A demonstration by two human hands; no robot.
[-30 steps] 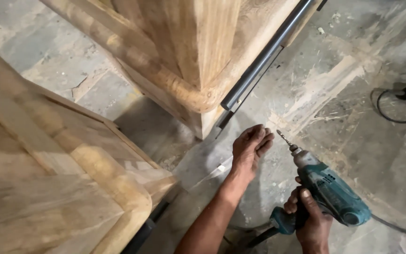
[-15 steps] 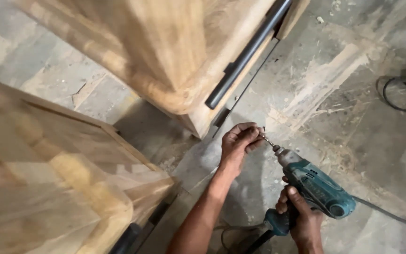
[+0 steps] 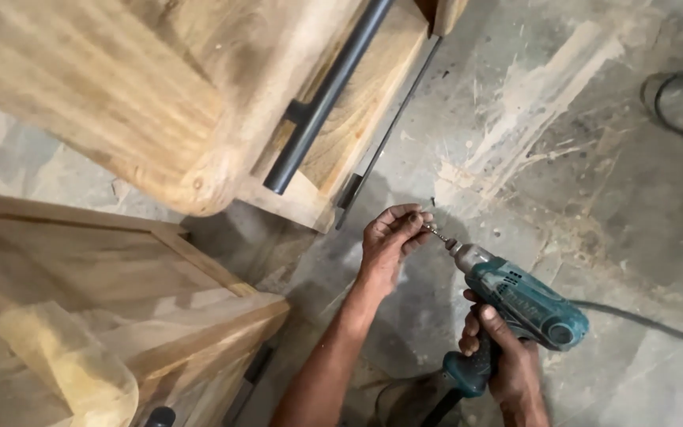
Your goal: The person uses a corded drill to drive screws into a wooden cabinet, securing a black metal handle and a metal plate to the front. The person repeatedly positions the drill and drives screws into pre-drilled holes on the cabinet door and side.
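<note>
The right hand (image 3: pixel 507 360) is wrapped tight round the grip of a teal power driver (image 3: pixel 519 304), fingers closed on the handle low in the view, with the tool's nose tilted up and to the left. At that nose the left hand (image 3: pixel 387 241) pinches a small screw (image 3: pixel 435 231) between thumb and fingertips, the fingers drawn narrow around it, seating it on the bit. To do this well, I judge the screw should sit square on the bit, in line with the tool's axis, before the fingers let go, and the trigger finger should stay light so the bit does not spin against the fingertips. A dark cable (image 3: pixel 650 320) trails off to the right from behind the tool over the dusty concrete floor (image 3: pixel 594 158); keeping it from snagging seems wise. Farther off, up and to the left, stands pale wooden furniture (image 3: pixel 120 87) with a long dark bar handle (image 3: pixel 330 91) mounted on it and a thin dark strip along its edge. Another wooden piece (image 3: pixel 104 316) lies at lower left, well apart from the hands.
</note>
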